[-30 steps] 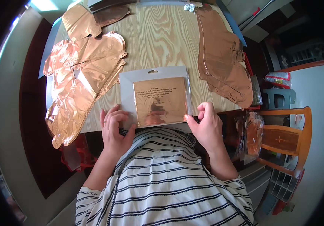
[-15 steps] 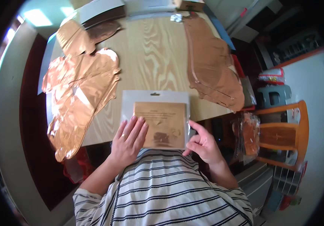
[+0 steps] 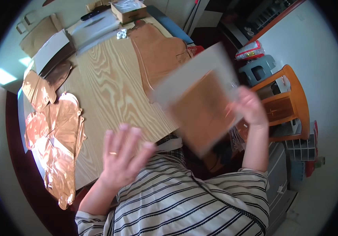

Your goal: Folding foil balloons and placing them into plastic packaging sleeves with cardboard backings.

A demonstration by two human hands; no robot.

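Note:
A clear flat plastic packet with a brown, printed insert, the package point(image 3: 202, 108), is tilted and blurred by motion in the air past the table's right front edge. My right hand point(image 3: 249, 107) is closed on its right side. Over the near edge of the table hovers my left hand point(image 3: 123, 157), fingers spread, a ring on one finger, holding nothing. Shiny copper-coloured foil balloons point(image 3: 60, 133) lie uninflated along the left side of the table. Another flat copper foil balloon point(image 3: 159, 51) lies on the right side, partly hidden behind the package.
The wood-grain table point(image 3: 108, 86) bears a cardboard box point(image 3: 128, 11) and stacked clear plastic sheets point(image 3: 98, 29) at its far end, beside a crumpled silver piece point(image 3: 121, 34). A wooden chair point(image 3: 291, 104) and a grey plastic stool point(image 3: 257, 69) stand to the right.
The package has been lifted off the table's near edge and swung right in my right hand. My left hand has come off it and opened. The view has turned toward the right.

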